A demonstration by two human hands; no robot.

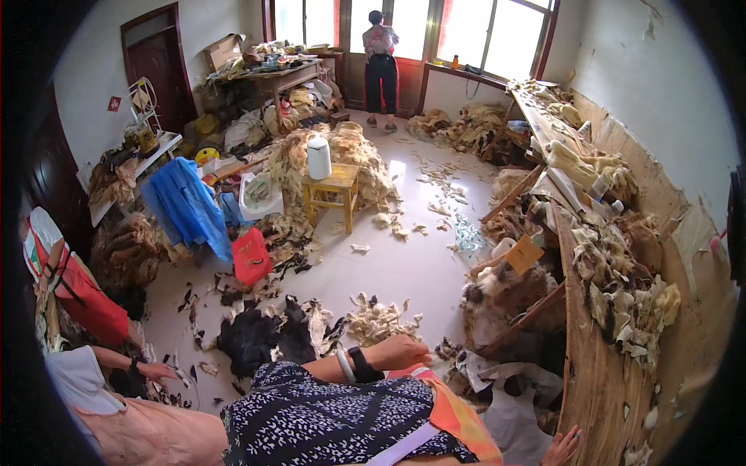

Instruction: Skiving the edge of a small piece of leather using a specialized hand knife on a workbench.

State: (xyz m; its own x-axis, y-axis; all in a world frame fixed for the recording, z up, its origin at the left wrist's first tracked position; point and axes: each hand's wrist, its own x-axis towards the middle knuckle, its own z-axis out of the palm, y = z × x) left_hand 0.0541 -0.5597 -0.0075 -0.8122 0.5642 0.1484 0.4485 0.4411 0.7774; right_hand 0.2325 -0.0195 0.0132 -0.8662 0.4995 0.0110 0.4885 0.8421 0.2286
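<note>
My left hand (398, 353), with a dark watch and a pale bangle at the wrist, is bent across my front against my orange apron (458, 412). Its fingers curve down out of sight, so what they hold, if anything, is hidden. Low on the right, my right hand (562, 447) rests with outstretched fingers at the edge of a long wooden bench (590, 380). Light and brown fur scraps (622, 303) lie along that bench. Beside my right hand hangs a whitish sheet (517, 419). On the floor ahead are a black fur piece (264, 330) and cream scraps (381, 318).
A co-worker in a pink apron (155, 423) stands close on my left; another wears a red apron (89, 307). A third person (381, 62) stands by the windows. A white jug (318, 158) tops a wooden stool (332, 186) amid fur heaps. Boards (513, 322) jut from the bench.
</note>
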